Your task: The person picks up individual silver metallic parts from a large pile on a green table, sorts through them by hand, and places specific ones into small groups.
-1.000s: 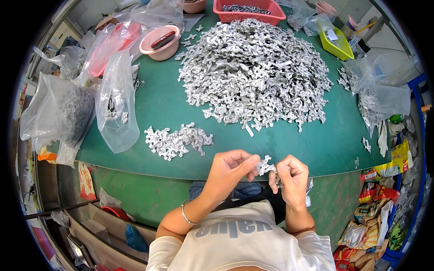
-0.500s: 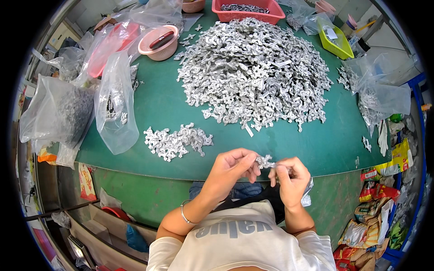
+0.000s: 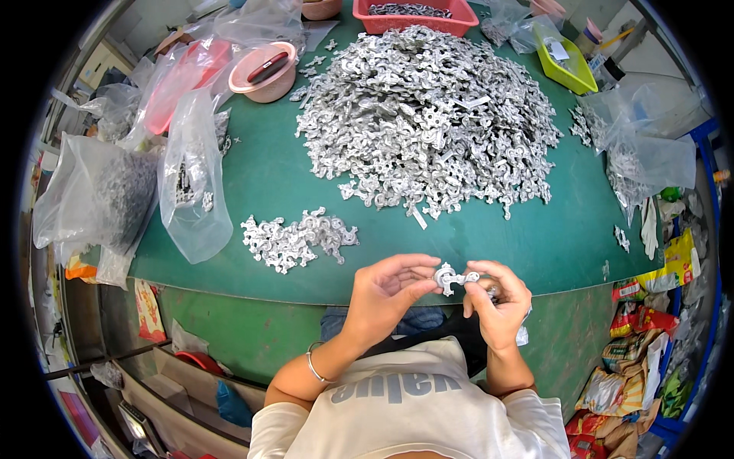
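A small silver metal part (image 3: 451, 278) is pinched between both hands, just over the near edge of a green table (image 3: 267, 183). The left hand (image 3: 390, 294) has its fingers closed on the part's left side; the right hand (image 3: 497, 298) has its fingers closed on the right side. Left of the hands lies a small pile (image 3: 294, 237) of like parts; beyond, mid-table, a big heap (image 3: 428, 122). Two clear bags (image 3: 191, 176) with parts sit at the left edge, more at the right. At the far edge stand one pink bowl (image 3: 264, 73), one red tray (image 3: 424, 15) and one yellow-green tray (image 3: 566, 65). Coloured packets (image 3: 650, 336) crowd the floor at right.
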`<action>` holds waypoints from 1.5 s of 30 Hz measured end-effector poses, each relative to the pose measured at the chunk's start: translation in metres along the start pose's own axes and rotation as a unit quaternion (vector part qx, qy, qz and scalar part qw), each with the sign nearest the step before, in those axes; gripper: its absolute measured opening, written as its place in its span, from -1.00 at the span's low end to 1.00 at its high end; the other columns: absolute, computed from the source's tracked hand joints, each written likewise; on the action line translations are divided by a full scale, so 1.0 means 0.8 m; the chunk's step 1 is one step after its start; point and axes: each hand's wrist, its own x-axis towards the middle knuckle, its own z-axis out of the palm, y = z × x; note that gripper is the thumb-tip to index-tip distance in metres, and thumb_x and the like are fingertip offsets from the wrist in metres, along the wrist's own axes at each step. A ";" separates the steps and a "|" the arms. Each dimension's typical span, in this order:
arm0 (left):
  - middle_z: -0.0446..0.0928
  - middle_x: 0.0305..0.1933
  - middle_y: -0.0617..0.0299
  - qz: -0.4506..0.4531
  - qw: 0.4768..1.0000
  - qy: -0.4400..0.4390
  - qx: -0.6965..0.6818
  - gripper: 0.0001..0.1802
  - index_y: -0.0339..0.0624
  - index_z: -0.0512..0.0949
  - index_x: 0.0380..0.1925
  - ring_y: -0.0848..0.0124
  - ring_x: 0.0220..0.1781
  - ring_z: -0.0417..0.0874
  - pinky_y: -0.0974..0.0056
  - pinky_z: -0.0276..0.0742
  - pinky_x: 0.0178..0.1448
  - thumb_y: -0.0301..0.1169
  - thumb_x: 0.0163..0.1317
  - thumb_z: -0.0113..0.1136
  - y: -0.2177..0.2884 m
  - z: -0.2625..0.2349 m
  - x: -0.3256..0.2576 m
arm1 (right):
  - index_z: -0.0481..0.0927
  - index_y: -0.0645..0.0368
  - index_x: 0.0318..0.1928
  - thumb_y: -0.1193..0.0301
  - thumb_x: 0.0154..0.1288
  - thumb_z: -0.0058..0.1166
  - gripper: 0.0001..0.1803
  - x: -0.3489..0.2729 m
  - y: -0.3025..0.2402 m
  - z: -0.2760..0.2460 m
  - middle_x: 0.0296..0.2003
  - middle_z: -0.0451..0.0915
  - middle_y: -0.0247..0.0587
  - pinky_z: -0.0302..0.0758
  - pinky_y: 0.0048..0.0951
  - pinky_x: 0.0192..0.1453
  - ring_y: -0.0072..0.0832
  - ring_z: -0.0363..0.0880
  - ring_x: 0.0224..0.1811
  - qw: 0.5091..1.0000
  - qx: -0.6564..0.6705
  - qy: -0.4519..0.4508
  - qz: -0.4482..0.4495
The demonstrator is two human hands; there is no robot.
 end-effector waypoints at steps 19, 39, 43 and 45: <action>0.55 -0.33 0.06 -0.054 0.994 -0.080 -0.047 -0.72 -0.43 0.45 -0.17 0.39 -0.32 0.58 0.36 0.50 -0.15 -0.61 0.06 0.14 -0.011 0.021 0.029 | 0.49 0.45 -0.37 0.61 0.18 -0.05 -0.90 -0.014 -0.012 -0.026 -0.37 0.53 0.06 0.31 -0.66 -0.66 -0.60 0.41 -0.69 0.992 0.122 0.008 -0.019; 0.54 -0.36 0.11 -0.158 0.972 -0.171 -0.016 -0.75 -0.43 0.44 -0.18 0.45 -0.33 0.55 0.40 0.47 -0.17 -0.59 0.11 0.10 -0.052 0.149 0.099 | 0.47 0.44 -0.27 0.65 0.15 -0.05 -0.87 -0.030 -0.011 -0.131 -0.37 0.54 -0.02 0.30 -0.69 -0.62 -0.66 0.41 -0.67 0.978 0.052 0.189 -0.072; 0.54 -0.31 0.09 -0.128 0.974 -0.177 0.060 -0.76 -0.42 0.45 -0.17 0.47 -0.30 0.56 0.42 0.47 -0.15 -0.56 0.14 0.08 -0.079 0.168 0.117 | 0.45 0.41 -0.21 0.62 0.16 -0.04 -0.84 -0.025 0.007 -0.171 -0.42 0.56 -0.12 0.26 -0.71 -0.67 -0.70 0.36 -0.71 0.983 0.055 0.171 0.020; 0.54 -0.28 0.08 -0.124 0.969 -0.205 0.066 -0.77 -0.42 0.45 -0.17 0.46 -0.27 0.56 0.42 0.47 -0.14 -0.56 0.15 0.07 -0.096 0.188 0.132 | 0.45 0.41 -0.23 0.61 0.17 -0.05 -0.85 -0.022 0.015 -0.199 -0.44 0.55 -0.10 0.26 -0.69 -0.69 -0.67 0.36 -0.73 0.982 0.029 0.187 0.024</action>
